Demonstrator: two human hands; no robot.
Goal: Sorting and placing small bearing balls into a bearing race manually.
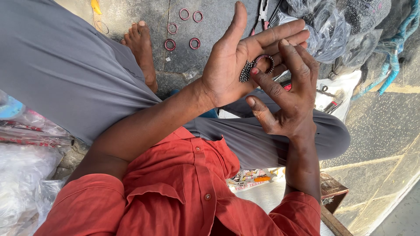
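My left hand [227, 65] is held palm up over my lap, fingers stretched out. A cluster of small steel balls [245, 72] rests on the palm. Beside it, at the base of the fingers, lies a small dark ring [264, 64] studded with balls. My right hand [288, 91] comes in from the right. Its thumb tip presses on the ring's lower edge and its forefinger curls over the ring from above, so the ring sits pinched between them. My grey trousers [65, 70] and red shirt [183, 192] fill the lower view.
Several red rings [170, 44] lie on the stone floor beyond my bare foot [142, 48]. Pliers [262, 11], clear plastic bags [326, 28] and a blue hose [391, 61] are at the far right. More bags [26, 170] sit left, and a wooden box [332, 192] lower right.
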